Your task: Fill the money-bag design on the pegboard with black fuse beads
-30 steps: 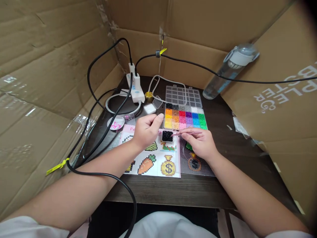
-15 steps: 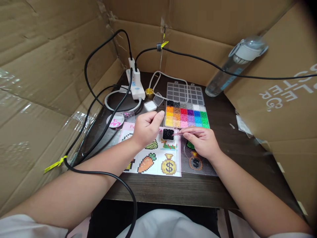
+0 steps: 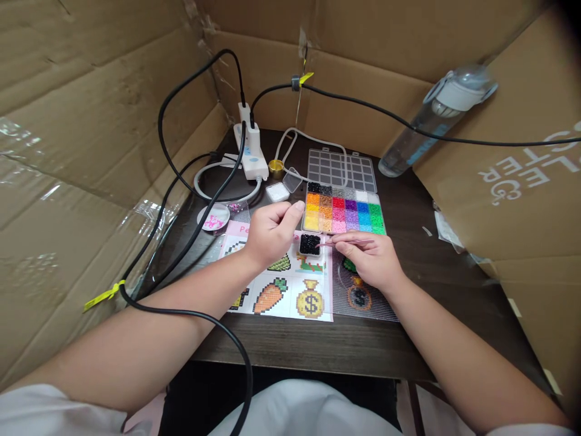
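My right hand (image 3: 367, 257) pinches a pair of pink tweezers (image 3: 347, 242). Their tip reaches to the right side of a small clear box of black beads (image 3: 310, 244). That box sits on the top right of a printed pattern sheet (image 3: 267, 324), which carries pixel pictures such as a carrot (image 3: 271, 297) and a money bag (image 3: 310, 300). Over the sheet, left of the box, my left hand (image 3: 275, 233) is closed with the thumb on top; whether it holds anything is hidden. Beneath my right hand lies a clear pegboard (image 3: 381, 310) with a partly beaded money bag (image 3: 358, 298) and some green beads (image 3: 349, 264).
Behind my hands stands an open sorting case (image 3: 351, 204) of coloured beads. A white dish of pink beads (image 3: 213, 218), a small white box (image 3: 277, 192), and a power strip (image 3: 252, 151) are at the left. A water bottle (image 3: 431, 124) leans at the right; a black cable (image 3: 190, 311) crosses my left forearm.
The view has shifted slightly. Both hands keep almost the same pose, with the tweezers still at the box of black beads.
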Available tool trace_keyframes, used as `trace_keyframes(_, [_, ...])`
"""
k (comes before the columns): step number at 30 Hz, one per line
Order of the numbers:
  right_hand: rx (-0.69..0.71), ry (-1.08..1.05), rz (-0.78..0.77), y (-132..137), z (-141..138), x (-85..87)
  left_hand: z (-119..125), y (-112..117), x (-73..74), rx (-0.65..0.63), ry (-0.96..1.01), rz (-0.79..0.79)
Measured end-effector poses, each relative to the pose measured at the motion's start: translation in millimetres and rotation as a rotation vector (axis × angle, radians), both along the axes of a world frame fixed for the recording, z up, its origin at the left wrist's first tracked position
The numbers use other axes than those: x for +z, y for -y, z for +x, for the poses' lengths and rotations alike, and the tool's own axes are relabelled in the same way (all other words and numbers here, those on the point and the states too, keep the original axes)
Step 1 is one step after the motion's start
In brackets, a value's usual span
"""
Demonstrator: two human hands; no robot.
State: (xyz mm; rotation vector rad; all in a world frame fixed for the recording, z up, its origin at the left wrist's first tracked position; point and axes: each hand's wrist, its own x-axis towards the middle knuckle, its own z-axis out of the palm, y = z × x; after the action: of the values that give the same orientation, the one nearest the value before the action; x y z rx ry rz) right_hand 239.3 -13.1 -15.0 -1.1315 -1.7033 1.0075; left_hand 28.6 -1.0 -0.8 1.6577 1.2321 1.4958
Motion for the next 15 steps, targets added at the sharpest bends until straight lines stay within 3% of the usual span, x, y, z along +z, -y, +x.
trace_keyframes(9, [-0.090, -0.061, -0.037, 1, 4, 5.9, 0, 0, -0.8, -0.007, 0.011, -0.007])
trace_keyframes(15, [-0.191, -0.222, -0.017, -3, 19, 4.1, 0, -1, -1.6, -0.017, 0.022, 0.007])
